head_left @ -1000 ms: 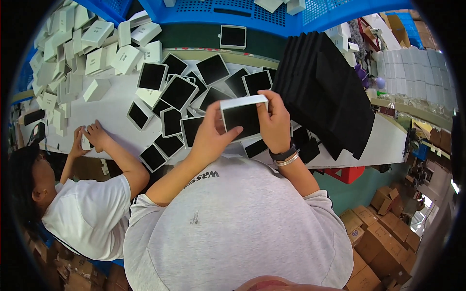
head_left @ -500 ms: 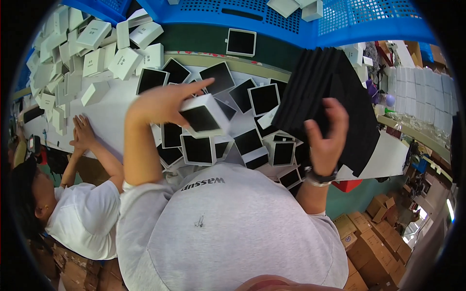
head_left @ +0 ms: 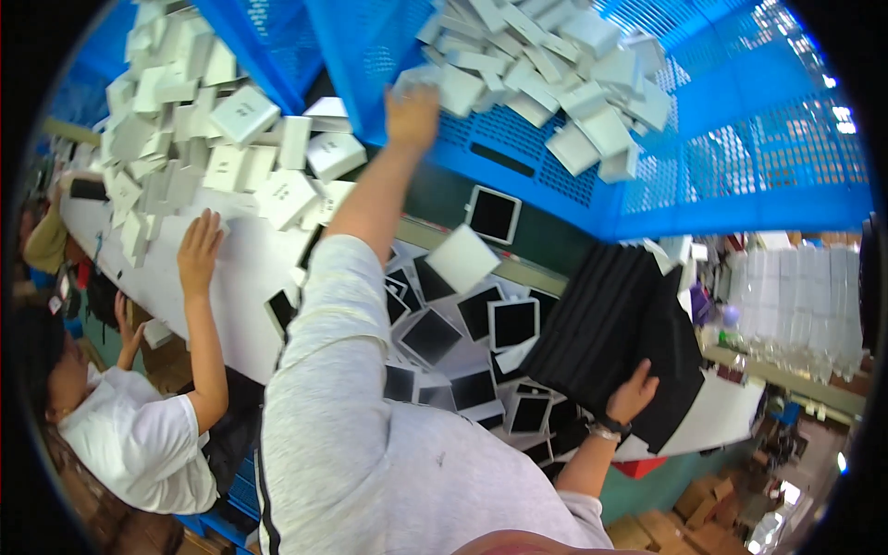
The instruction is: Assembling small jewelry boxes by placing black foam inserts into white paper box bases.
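Note:
My left hand (head_left: 413, 116) is stretched far forward into the blue crate (head_left: 504, 157), at the left edge of a heap of small white boxes (head_left: 546, 69). Its fingertips blur against a white box (head_left: 421, 79), so I cannot make out whether they grip it. On the right, my right hand (head_left: 633, 394), with a dark band at the wrist, lies with thumb and fingers apart against a thick stack of black sheets (head_left: 601, 324). Between my arms, several open white boxes with black insides (head_left: 514, 324) lie jumbled on the table, a plain white one (head_left: 462, 259) on top.
Closed white boxes (head_left: 245, 116) are piled at the far left. A co-worker in a white shirt (head_left: 139, 439) sits left, one hand (head_left: 199, 250) on the white table (head_left: 236, 305). Clear-wrapped white stacks (head_left: 795, 305) stand far right, and cardboard cartons (head_left: 708, 499) lie below.
My left hand has gone from above the table, where it held a white box with a black inside, forward to the crate. The view has shifted, showing more of the crate's heap.

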Demonstrator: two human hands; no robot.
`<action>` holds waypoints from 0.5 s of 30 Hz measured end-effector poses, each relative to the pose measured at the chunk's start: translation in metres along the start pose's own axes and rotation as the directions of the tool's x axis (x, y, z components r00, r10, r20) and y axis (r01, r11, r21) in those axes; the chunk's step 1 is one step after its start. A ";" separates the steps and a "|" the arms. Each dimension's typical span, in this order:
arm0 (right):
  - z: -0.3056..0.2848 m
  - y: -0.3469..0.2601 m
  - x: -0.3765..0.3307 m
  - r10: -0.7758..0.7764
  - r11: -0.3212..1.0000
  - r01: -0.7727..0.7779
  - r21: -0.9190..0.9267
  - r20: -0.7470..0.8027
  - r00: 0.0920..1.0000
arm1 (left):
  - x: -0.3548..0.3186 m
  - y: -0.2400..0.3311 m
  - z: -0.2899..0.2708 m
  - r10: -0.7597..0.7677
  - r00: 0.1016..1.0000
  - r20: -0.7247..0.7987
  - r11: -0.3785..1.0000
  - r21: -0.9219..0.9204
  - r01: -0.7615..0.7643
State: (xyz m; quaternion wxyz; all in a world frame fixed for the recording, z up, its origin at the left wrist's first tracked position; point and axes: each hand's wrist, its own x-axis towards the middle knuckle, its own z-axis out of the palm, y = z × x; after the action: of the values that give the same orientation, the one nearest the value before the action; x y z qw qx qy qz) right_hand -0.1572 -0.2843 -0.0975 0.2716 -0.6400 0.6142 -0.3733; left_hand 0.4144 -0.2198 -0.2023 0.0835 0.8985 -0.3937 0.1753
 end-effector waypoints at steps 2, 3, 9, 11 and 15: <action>0.011 -0.023 -0.003 -0.031 0.941 0.036 0.338 -0.020 0.999 | -0.007 0.013 -0.011 -0.019 0.999 -0.032 0.999 -0.044 0.018; 0.012 -0.029 0.000 -0.065 0.867 0.022 0.498 0.069 0.996 | -0.012 0.016 -0.017 -0.171 0.985 0.026 0.968 -0.181 0.173; -0.011 -0.052 -0.011 -0.137 0.948 0.166 0.272 -0.125 0.983 | -0.064 0.028 -0.080 -0.317 0.948 0.039 0.712 -0.650 0.265; -0.019 -0.070 -0.031 -0.224 0.941 0.273 0.200 -0.236 0.946 | -0.108 0.042 -0.119 -0.225 0.969 -0.102 0.553 -0.832 0.041; -0.015 -0.066 -0.030 -0.510 0.841 0.541 0.024 -0.298 0.807 | -0.226 0.061 -0.217 0.031 0.999 -0.008 0.295 -0.955 -0.017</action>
State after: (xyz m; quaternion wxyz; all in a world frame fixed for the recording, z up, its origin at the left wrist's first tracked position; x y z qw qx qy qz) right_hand -0.1302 -0.2466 -0.0399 0.1023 -0.7100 0.4239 -0.5530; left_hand 0.1739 -0.0454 -0.0871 0.5955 0.6687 -0.4346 -0.0965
